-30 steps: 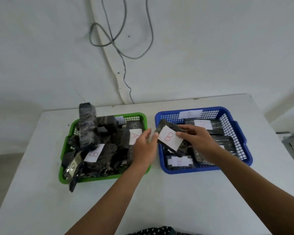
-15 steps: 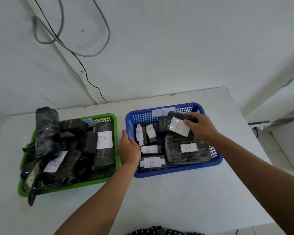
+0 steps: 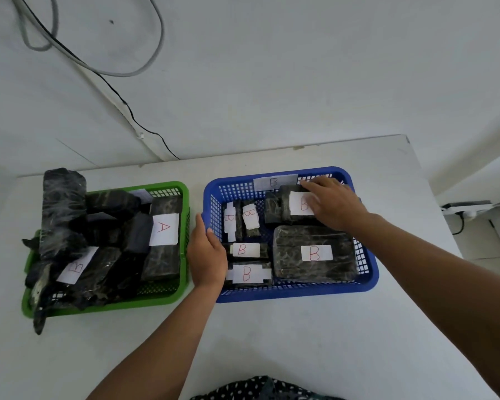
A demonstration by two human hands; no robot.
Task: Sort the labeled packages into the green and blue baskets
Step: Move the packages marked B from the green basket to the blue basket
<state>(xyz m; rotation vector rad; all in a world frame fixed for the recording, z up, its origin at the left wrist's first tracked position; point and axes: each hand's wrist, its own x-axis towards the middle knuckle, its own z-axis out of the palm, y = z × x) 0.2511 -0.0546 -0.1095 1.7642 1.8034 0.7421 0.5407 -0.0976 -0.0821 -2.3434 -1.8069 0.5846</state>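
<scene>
The green basket (image 3: 98, 308) on the left is heaped with dark wrapped packages; one shows an A label (image 3: 163, 232), another a B label (image 3: 75, 268). The blue basket (image 3: 300, 294) on the right holds several packages labeled B, among them a large one (image 3: 315, 252). My right hand (image 3: 334, 204) grips a B package (image 3: 280, 209) that lies at the basket's back right; its fingers reach over the back edge and the thumb lies on the label. My left hand (image 3: 207, 252) sits between the baskets and holds the blue basket's left rim.
Both baskets stand on a white table (image 3: 300, 342) against a white wall. Grey and black cables (image 3: 127, 108) hang on the wall at the left. A power strip (image 3: 468, 209) lies beyond the table's right edge. A tall package (image 3: 62, 203) sticks up above the green basket.
My right hand carried the B package from above the gap between the baskets to the blue basket's back right and lowered it. My left hand moved from the green basket to the blue basket's rim.
</scene>
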